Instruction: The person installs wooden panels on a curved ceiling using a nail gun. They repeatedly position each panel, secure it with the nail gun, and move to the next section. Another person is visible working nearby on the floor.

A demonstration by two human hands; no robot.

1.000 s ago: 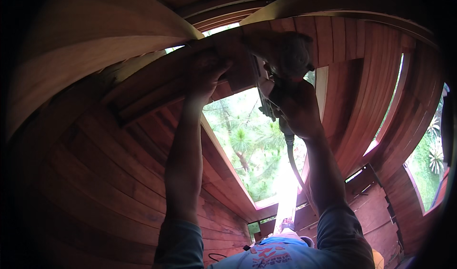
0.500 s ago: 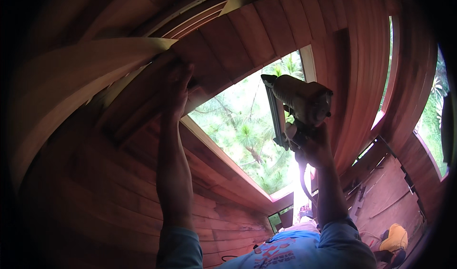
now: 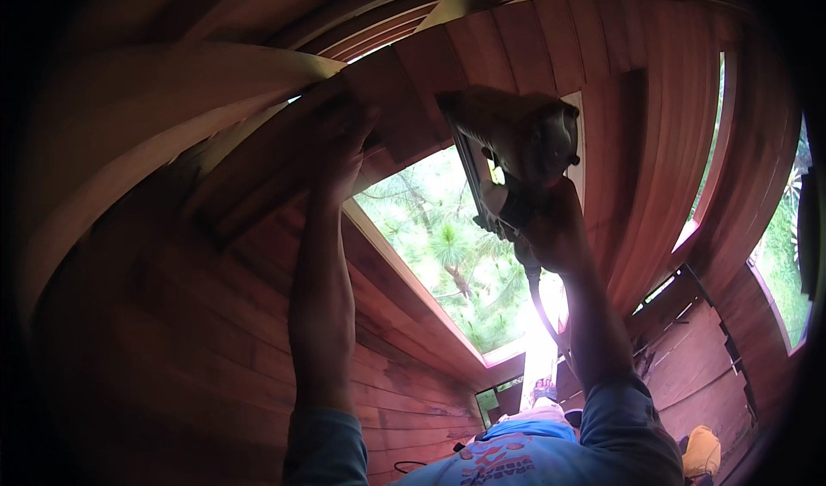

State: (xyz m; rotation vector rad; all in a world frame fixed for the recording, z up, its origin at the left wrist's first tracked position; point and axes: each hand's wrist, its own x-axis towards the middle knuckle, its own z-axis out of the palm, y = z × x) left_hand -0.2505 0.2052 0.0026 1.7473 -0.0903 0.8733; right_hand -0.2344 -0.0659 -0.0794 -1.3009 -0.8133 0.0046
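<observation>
My right hand (image 3: 557, 235) is wrapped round the handle of a dark nail gun (image 3: 520, 129), raised in front of the window opening. The tool's nose points up and left, close to the plank wall (image 3: 508, 47), though I cannot tell whether it touches. An air hose (image 3: 540, 301) hangs from the handle. My left hand (image 3: 346, 146) is raised at the upper left, against dark wooden boards (image 3: 267, 163) above the window's left corner. Its fingers stretch upward and look spread; deep shadow hides part of them.
Behind the tool, a wood-framed window opening (image 3: 430, 236) shows bright greenery. A pale curved beam (image 3: 172, 99) crosses the upper left. Horizontal planks (image 3: 344, 374) cover the lower left wall. A wooden panel (image 3: 688, 366) and a yellow-orange item (image 3: 702, 452) are at the lower right.
The nail gun in my right hand has moved up and left, nearer the plank wall above the window. My left hand appears slightly further right, along with the shifted view.
</observation>
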